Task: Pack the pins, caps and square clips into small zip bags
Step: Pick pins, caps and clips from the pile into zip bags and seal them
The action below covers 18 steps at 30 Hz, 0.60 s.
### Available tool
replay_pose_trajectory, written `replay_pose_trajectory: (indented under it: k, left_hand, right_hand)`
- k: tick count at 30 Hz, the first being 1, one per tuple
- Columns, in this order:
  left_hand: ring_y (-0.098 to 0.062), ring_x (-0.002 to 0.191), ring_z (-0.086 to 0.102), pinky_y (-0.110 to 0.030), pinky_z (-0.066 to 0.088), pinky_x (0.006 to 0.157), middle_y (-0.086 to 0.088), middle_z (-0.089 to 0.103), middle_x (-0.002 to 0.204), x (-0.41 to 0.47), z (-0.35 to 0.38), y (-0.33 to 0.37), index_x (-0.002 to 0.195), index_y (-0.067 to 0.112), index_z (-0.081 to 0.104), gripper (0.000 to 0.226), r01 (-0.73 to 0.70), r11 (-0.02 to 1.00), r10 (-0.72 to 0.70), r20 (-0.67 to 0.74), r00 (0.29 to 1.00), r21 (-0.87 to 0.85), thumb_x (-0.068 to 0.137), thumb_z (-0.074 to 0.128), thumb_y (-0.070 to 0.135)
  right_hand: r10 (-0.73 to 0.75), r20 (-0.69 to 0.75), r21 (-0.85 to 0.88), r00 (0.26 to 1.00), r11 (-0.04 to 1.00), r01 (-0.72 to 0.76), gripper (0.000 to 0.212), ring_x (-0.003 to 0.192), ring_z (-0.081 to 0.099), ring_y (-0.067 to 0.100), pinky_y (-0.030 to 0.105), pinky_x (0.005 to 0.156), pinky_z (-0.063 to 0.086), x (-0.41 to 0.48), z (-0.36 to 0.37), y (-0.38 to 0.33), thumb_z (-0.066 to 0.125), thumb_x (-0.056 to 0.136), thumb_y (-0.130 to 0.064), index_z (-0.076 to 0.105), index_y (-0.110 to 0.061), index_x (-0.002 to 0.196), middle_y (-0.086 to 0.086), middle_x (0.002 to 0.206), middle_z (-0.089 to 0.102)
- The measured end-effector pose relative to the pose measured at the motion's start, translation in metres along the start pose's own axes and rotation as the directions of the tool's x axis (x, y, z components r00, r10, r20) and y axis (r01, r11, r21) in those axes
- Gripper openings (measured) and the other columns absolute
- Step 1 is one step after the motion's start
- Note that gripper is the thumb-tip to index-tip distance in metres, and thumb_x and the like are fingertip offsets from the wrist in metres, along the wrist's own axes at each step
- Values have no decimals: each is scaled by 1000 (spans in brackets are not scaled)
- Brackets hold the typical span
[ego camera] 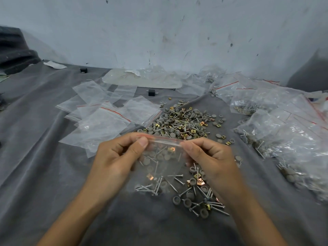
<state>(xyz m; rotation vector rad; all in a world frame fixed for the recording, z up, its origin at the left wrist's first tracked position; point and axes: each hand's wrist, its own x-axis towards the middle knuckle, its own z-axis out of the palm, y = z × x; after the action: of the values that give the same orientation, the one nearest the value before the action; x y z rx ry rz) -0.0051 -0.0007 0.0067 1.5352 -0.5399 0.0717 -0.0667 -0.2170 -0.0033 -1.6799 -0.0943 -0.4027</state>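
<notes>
**Both hands pinch top edge of part-filled bag**

A small zip bag (159, 162) hangs between the two hands, just above the grey cloth (44, 139). The L. hand (113, 157) pinches the red-lined top edge at one corner w/ thumb and forefinger. The R. hand (211, 157) pinches the same edge at the other corner, its remaining fingers curled.

Inside the clear bag are grey caps (147, 161), thin pins (156, 167) and at least one brass-coloured square clip (171, 149). Whether the zip is sealed is hard to tell through the glare.

Under and just nearer than the R. hand lies a small scatter (197, 194) of loose pins, caps & clips. Beyond both sets of fingertips sits the main heap (184, 121) of mixed parts.

Beyond and outside the L. hand, empty zip bags (104, 119) overlap flat on the cloth. Outside the R. hand, filled bags (284, 135) are piled up. A small black block (152, 92) sits far beyond the heap, toward the scuffed wall (159, 32).
</notes>
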Motion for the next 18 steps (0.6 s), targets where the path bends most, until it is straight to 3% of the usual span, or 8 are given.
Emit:
replay_pose_trajectory:
  k: [2,5,8,12,13,15,16,18]
  left_hand:
    - [-1,58,54,-18,43,51,8,73,72,1,-2,-3,93,36,79,18,-15,1000,15,-9,1000,25,91,62,36]
    - [1,54,51,-13,42,48,12,70,68,2,0,-6,92,35,79,14,-43,999,44,-39,998,13,90,66,42]
    - [0,55,51,-15,42,46,10,71,72,3,2,-10,96,34,79,17,-57,998,58,-45,997,24,93,68,47]
    - [-1,56,51,-13,43,45,6,71,76,6,-4,-13,104,33,78,49,-35,999,35,-104,994,8,80,65,73]
    - [-1,57,52,-13,43,45,4,72,78,8,-6,-13,105,32,78,56,-23,1000,23,-117,993,0,77,65,79]
    - [-3,60,53,-13,43,44,3,73,80,11,-7,-14,106,32,77,64,2,1000,-5,-114,993,-25,71,65,84]
    - [-3,60,53,-13,42,43,4,73,80,11,-7,-13,105,33,77,66,19,999,-23,-105,994,-41,69,65,87]
    - [-3,60,54,-15,39,39,6,72,80,12,-8,-15,103,35,77,64,40,999,-43,-95,995,-32,69,63,87]
  right_hand:
    - [22,43,20,999,1000,-23,24,75,64,15,33,68,54,-1,-2,-2,67,93,-45,77,-26,102,2,86,73]
    - [124,216,-135,969,986,-96,26,79,63,4,19,67,52,-4,-2,-5,73,88,-48,74,-32,109,-7,94,72]
    - [148,294,-257,944,964,-71,15,71,58,-3,16,64,45,-7,13,1,70,95,-32,75,-18,100,-15,81,68]
    - [129,248,-230,960,971,-71,19,69,56,13,44,62,48,-6,21,2,60,101,-31,71,-17,96,-6,78,62]
    - [117,231,-200,966,977,-71,20,66,54,14,43,58,47,-5,19,1,58,102,-34,71,-20,95,-4,75,60]
    - [92,169,-136,981,988,-69,22,58,51,9,30,49,44,-4,11,-2,56,103,-39,70,-25,93,-5,67,54]
    - [86,116,-108,990,991,-74,22,55,49,6,21,48,42,-3,5,-3,56,102,-40,70,-26,92,-6,64,52]
    - [101,-20,-30,995,994,-102,25,51,45,8,17,44,37,-1,-9,-6,56,101,-44,70,-28,87,-2,64,50]
